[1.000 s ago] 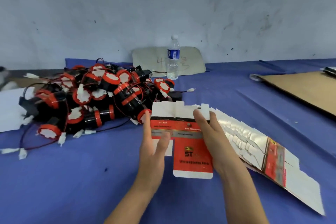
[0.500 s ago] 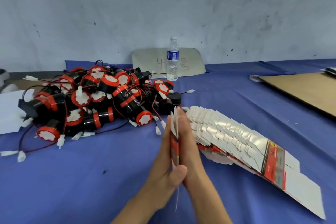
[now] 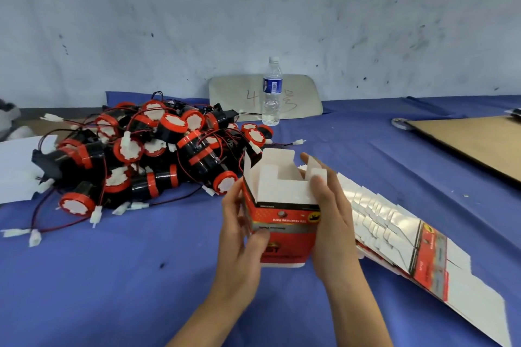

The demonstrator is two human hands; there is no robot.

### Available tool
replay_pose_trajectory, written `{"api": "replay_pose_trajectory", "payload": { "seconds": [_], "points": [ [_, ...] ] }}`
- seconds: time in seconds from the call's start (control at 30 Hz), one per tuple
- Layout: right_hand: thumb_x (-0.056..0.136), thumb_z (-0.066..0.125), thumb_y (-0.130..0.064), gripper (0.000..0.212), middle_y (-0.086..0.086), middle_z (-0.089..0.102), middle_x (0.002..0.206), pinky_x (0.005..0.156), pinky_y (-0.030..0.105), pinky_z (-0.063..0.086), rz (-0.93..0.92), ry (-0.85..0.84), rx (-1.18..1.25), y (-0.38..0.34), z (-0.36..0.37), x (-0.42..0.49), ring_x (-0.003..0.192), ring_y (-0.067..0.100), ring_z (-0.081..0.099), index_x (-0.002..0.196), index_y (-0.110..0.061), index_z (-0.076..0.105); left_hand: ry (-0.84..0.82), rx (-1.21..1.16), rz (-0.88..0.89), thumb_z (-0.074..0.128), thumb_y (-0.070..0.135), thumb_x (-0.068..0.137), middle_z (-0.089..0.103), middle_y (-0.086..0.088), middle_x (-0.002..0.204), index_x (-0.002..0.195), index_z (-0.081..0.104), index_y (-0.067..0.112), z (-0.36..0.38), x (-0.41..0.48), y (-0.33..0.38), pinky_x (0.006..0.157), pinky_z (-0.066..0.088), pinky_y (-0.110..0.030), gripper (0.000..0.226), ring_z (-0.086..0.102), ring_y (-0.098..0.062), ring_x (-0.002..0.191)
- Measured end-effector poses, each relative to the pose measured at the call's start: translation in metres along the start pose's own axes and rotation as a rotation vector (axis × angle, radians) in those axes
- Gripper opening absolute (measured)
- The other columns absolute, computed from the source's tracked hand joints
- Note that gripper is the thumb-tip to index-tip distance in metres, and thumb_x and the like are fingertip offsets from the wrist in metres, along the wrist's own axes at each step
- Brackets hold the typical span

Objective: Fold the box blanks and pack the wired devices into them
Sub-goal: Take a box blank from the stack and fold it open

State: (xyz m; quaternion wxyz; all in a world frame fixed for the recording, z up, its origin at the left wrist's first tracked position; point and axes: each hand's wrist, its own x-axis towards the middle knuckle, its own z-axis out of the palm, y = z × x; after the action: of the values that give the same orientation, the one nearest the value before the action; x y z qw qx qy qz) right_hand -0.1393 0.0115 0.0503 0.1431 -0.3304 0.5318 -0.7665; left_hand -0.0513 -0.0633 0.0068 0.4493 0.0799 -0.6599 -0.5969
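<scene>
On the blue worktop (image 3: 112, 276) at far left I see the pile of black-and-red wired devices (image 3: 146, 155). The left hand (image 3: 239, 236) has its grip curled around the left wall of the red box (image 3: 282, 222), thumb on the front panel. The box is opened into a tube, top flaps up. The right hand (image 3: 329, 217) grips its right wall, thumb pressing a white flap. The fanned stack of flat box blanks (image 3: 408, 236) lies just right.

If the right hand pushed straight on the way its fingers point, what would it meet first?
The right hand grips the opened box, fingers pointing away toward the wall. Beyond them lie bare blue cloth, then probably the water bottle slightly left; depth is unclear.
</scene>
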Motion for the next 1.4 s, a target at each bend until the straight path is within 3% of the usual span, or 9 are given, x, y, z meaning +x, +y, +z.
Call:
{"api": "replay_pose_trajectory", "payload": {
  "seconds": [0.13, 0.37, 0.57, 0.8, 0.9, 1.03, 1.17, 1.3, 1.4],
  "points": [
    [0.084, 0.055, -0.026, 0.036, -0.008, 0.068, 0.11, 0.072, 0.02, 0.051, -0.074, -0.048, 0.009, -0.002, 0.0, -0.003, 0.096, 0.01, 0.065, 0.114, -0.045, 0.061, 0.077, -0.051, -0.081, 0.051, 0.045, 0.072, 0.062, 0.019, 0.112, 0.113, 0.049, 0.058, 0.002, -0.002, 0.001, 0.071, 0.054, -0.021, 0.043, 0.064, -0.006, 0.1],
    [0.078, 0.06, -0.016, 0.037, -0.013, 0.067, 0.101, 0.066, 0.017, 0.05, -0.104, -0.07, 0.043, -0.001, -0.002, -0.004, 0.087, 0.004, 0.064, 0.111, -0.033, 0.06, 0.12, -0.043, -0.081, 0.046, 0.058, 0.079, 0.065, 0.014, 0.107, 0.108, 0.052, 0.057, 0.004, -0.001, 0.003, 0.066, 0.055, -0.023, 0.03, 0.067, -0.011, 0.093],
    [0.076, 0.062, -0.007, 0.036, -0.007, 0.066, 0.114, 0.073, 0.031, 0.053, 0.009, -0.159, 0.202, 0.002, -0.01, -0.002, 0.106, 0.018, 0.061, 0.097, -0.033, 0.052, 0.131, -0.021, -0.115, 0.047, 0.053, 0.073, 0.065, 0.012, 0.1, 0.102, 0.053, 0.055, 0.001, 0.003, 0.003, 0.061, 0.055, -0.024, 0.029, 0.066, -0.011, 0.085],
    [0.075, 0.058, -0.002, 0.031, 0.0, 0.067, 0.115, 0.074, 0.035, 0.054, 0.038, -0.219, 0.112, 0.007, -0.008, -0.003, 0.099, 0.021, 0.065, 0.09, -0.026, 0.044, 0.143, 0.052, -0.07, 0.047, 0.046, 0.078, 0.063, 0.008, 0.092, 0.1, 0.052, 0.051, -0.003, 0.004, 0.005, 0.058, 0.054, -0.028, 0.023, 0.062, -0.012, 0.075],
    [0.075, 0.066, -0.017, 0.026, -0.003, 0.066, 0.113, 0.076, 0.038, 0.054, -0.015, -0.221, -0.017, 0.009, -0.005, -0.003, 0.102, 0.021, 0.063, 0.084, -0.035, 0.051, 0.162, 0.053, -0.067, 0.042, 0.028, 0.085, 0.063, 0.008, 0.093, 0.107, 0.051, 0.051, -0.004, 0.004, 0.004, 0.057, 0.053, -0.026, 0.033, 0.064, -0.013, 0.076],
    [0.076, 0.066, -0.055, 0.034, -0.008, 0.068, 0.113, 0.079, 0.023, 0.052, -0.098, -0.172, -0.039, 0.005, 0.0, -0.005, 0.107, 0.011, 0.063, 0.101, -0.032, 0.071, 0.239, -0.04, -0.087, 0.038, 0.023, 0.082, 0.067, 0.015, 0.095, 0.102, 0.058, 0.06, -0.005, 0.007, 0.004, 0.057, 0.052, -0.018, 0.047, 0.066, -0.005, 0.08],
    [0.086, 0.063, -0.022, 0.026, -0.01, 0.067, 0.119, 0.085, 0.02, 0.049, -0.034, -0.227, 0.005, 0.005, -0.006, -0.001, 0.116, 0.006, 0.058, 0.109, -0.027, 0.073, 0.236, 0.061, -0.012, 0.037, 0.021, 0.086, 0.068, 0.019, 0.099, 0.11, 0.059, 0.053, -0.006, 0.008, 0.003, 0.06, 0.051, -0.013, 0.046, 0.065, 0.0, 0.083],
    [0.08, 0.057, -0.014, 0.053, -0.013, 0.067, 0.117, 0.081, 0.023, 0.052, 0.072, -0.303, -0.099, 0.009, -0.011, 0.0, 0.109, 0.009, 0.061, 0.121, -0.049, 0.059, 0.084, 0.292, 0.172, 0.034, 0.045, 0.099, 0.057, 0.035, 0.119, 0.136, 0.036, 0.058, -0.008, 0.006, 0.005, 0.078, 0.05, -0.014, 0.04, 0.059, 0.006, 0.099],
    [0.087, 0.054, -0.001, 0.05, -0.005, 0.069, 0.114, 0.082, 0.032, 0.053, 0.108, -0.263, -0.025, 0.011, -0.016, 0.0, 0.107, 0.019, 0.063, 0.115, -0.041, 0.066, -0.026, 0.44, 0.335, 0.032, 0.064, 0.095, 0.043, 0.035, 0.134, 0.14, 0.028, 0.057, -0.011, 0.009, 0.006, 0.083, 0.045, -0.01, 0.046, 0.055, 0.003, 0.11]
  ]
}}
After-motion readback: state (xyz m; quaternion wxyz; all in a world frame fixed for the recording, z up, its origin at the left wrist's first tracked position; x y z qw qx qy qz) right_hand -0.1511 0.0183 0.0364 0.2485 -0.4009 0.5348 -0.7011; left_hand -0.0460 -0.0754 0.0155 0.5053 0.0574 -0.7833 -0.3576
